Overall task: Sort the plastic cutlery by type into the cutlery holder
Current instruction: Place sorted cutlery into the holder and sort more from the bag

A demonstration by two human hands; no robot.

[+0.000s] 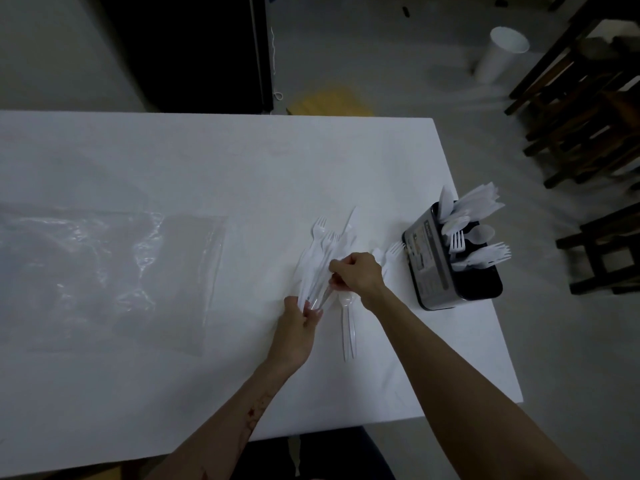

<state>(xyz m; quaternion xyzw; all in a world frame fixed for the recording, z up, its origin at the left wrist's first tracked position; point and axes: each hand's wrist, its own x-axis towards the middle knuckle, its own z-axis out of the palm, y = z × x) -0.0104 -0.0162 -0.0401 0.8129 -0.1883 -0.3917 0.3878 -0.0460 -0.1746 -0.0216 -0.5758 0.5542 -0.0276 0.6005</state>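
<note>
Both hands met over the loose pile of cutlery: the left hand (297, 329) gripped the handle ends of a bunch of white forks (320, 258), fingers curled round them, while the right hand (358, 275) pinched at the same bunch a little higher up, its fingers bent around the plastic (exactly which piece it had hold of could not be made out). The fork tines fanned away from the person across the white counter (207, 161). Just beside the hands, toward the person, two or so white pieces (348, 332) lay flat with their handles pointing back, a spoon bowl visible at the far end. Another fork (393, 251) lay between the pile and the cutlery holder (429, 271). The holder stood near the counter's right edge, a dark box with a labelled side, already holding knives, spoons and forks upright in separate groups. Well apart to the left, a clear plastic bag (114, 271) lay flat on the counter. On the floor beyond stood a white cup (502, 53).
</note>
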